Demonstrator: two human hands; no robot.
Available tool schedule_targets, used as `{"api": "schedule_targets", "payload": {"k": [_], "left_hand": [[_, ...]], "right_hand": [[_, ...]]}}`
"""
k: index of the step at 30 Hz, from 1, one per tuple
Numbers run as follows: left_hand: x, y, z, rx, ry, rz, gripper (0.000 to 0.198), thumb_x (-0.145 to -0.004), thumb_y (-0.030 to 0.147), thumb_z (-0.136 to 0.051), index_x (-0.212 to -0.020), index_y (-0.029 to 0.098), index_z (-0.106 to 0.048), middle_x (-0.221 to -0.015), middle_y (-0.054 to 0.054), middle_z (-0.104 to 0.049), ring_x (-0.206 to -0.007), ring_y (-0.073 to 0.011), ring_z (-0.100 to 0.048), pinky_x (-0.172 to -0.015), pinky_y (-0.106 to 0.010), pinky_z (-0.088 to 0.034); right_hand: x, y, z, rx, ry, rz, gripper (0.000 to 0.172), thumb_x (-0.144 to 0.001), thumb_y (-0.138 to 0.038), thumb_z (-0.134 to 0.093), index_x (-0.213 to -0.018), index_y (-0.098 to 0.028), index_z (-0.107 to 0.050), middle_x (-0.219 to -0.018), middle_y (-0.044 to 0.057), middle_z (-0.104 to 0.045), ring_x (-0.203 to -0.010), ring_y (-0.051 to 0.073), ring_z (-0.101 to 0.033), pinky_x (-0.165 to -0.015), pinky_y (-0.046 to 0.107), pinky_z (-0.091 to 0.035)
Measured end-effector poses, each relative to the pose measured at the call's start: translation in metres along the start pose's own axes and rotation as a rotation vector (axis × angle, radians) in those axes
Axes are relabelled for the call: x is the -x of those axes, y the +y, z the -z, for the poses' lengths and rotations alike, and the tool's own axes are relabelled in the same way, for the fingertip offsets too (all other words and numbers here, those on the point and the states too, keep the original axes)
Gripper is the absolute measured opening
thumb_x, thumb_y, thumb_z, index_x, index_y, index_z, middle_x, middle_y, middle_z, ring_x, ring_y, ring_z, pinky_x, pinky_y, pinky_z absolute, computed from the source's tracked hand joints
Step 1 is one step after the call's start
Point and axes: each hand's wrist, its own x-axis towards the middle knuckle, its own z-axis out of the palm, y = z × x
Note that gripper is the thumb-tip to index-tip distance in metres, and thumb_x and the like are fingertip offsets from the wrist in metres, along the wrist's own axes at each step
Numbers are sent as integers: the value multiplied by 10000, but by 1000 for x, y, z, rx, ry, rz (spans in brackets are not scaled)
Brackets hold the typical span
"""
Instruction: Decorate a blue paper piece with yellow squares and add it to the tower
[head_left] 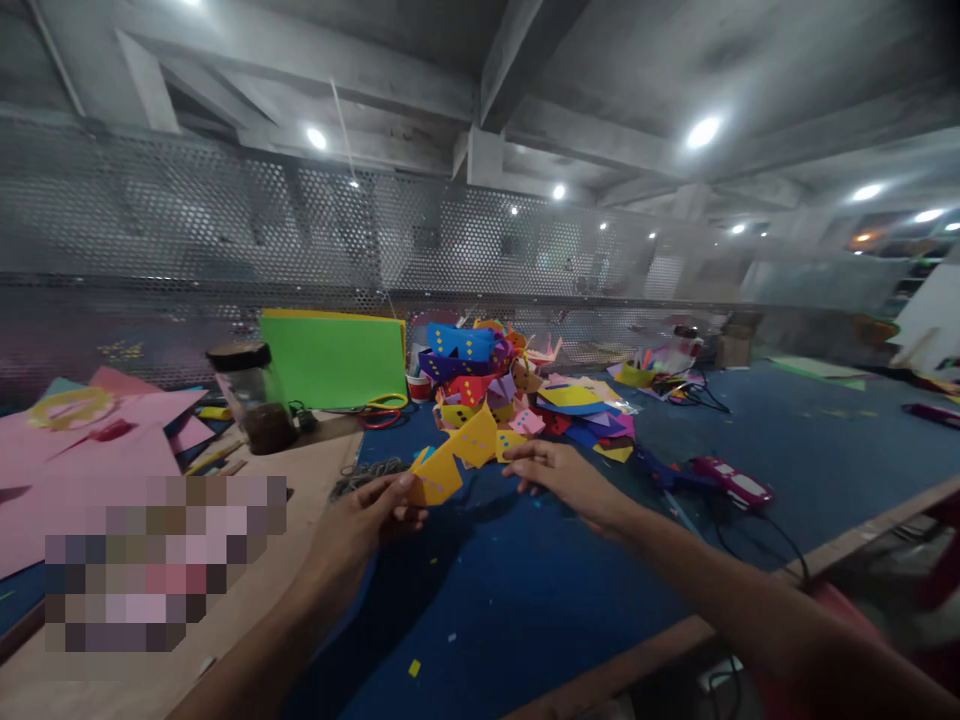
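Observation:
My left hand (382, 510) pinches the lower left end of a yellow-orange paper cutout (457, 460) between thumb and fingers. The cutout has notched edges and rows of small dots, and it is raised above the blue tabletop (480, 600). Just right of it hovers my right hand (562, 480), fingers loosely bent and apart, with nothing visible in them. Beyond its fingertips shows a yellow paper piece with blue dots (511, 444). Behind both hands rises a pile of folded, dotted paper pieces (472, 365) in blue, purple, red and yellow.
Green sheets (337, 360) stand behind scissors (384, 410) and a dark-lidded jar (259, 405). Pink paper (112, 440) and cardboard (247, 590) lie left, partly pixelated. A glue gun (727, 482) with a cord rests right. Perforated metal panels (487, 235) run behind.

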Motion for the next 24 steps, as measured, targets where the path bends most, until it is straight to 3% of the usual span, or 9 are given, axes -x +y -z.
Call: {"api": "schedule_targets", "payload": {"k": [6,11,16,20,24], "left_hand": [[1,-4,-6,-294,-89,24,474,-691,499,-735,-1004,144,-712,-822,-66,-753,-630,-163,-659,-562,-229,-518],[0,-8,-8,-526,-133,-66,442,-692,524,-706,-930,153,-738,-646,-41,-723,-515,-174,-615,-438,-219,-439],[-6,-15,-3,-661,-112,-138,453,-702,529,-691,-959,157,-729,-602,-35,-706,-488,-185,-605,-395,-219,-413],[-7,-19,0,-775,-91,-174,504,-740,576,-632,-1022,163,-696,-617,-30,-702,-498,-191,-605,-410,-229,-425],[-8,-21,2,-875,-96,-185,556,-762,621,-581,-1088,177,-661,-643,-30,-707,-535,-205,-619,-447,-245,-450]], "right_hand": [[33,-15,56,102,241,80,262,-825,-362,-612,-999,-169,-639,-952,63,-698,-728,135,-618,-664,266,-455],[75,-19,90,276,397,100,281,-841,-396,-579,-1018,-184,-637,-921,62,-699,-738,161,-632,-696,298,-482],[113,7,104,487,504,34,276,-850,-415,-544,-1017,-208,-619,-930,65,-691,-794,200,-652,-754,343,-511],[139,29,111,885,649,-50,243,-866,-394,-512,-1015,-239,-625,-922,45,-675,-810,208,-633,-731,337,-481],[151,45,124,1147,634,-163,225,-883,-394,-493,-971,-237,-629,-918,38,-668,-864,218,-628,-743,330,-458]]}}
